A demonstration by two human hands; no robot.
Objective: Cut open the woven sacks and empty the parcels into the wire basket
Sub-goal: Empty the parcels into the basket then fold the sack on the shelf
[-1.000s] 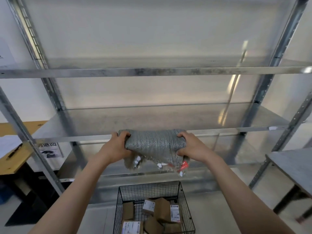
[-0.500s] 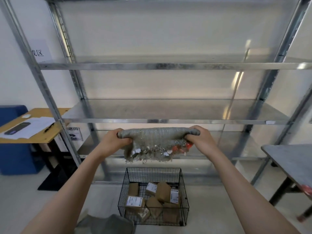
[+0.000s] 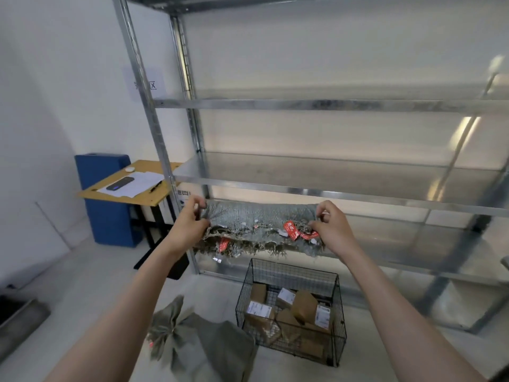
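Observation:
I hold a folded grey woven sack [image 3: 261,227] stretched out at chest height in front of the metal shelving. My left hand [image 3: 190,224] pinches its left end and my right hand [image 3: 332,230] pinches its right end. Its frayed cut edge hangs down, with red tape scraps stuck to it. Below and slightly right stands the black wire basket [image 3: 292,274] on the floor, holding several brown cardboard parcels [image 3: 303,307] with white labels. A second grey woven sack [image 3: 209,343], tied at its neck, lies on the floor left of the basket.
Galvanised shelving [image 3: 316,193] fills the view ahead. At left a wooden desk [image 3: 129,195] carries papers, a pen and a dark device, with a blue cabinet [image 3: 110,216] behind it. A dark tray [image 3: 19,321] lies at the far left floor.
The view has swung left and pulled back. The sack has been spread wider between both hands, from a bundle to a flat strip. The tied sack on the floor has come into view.

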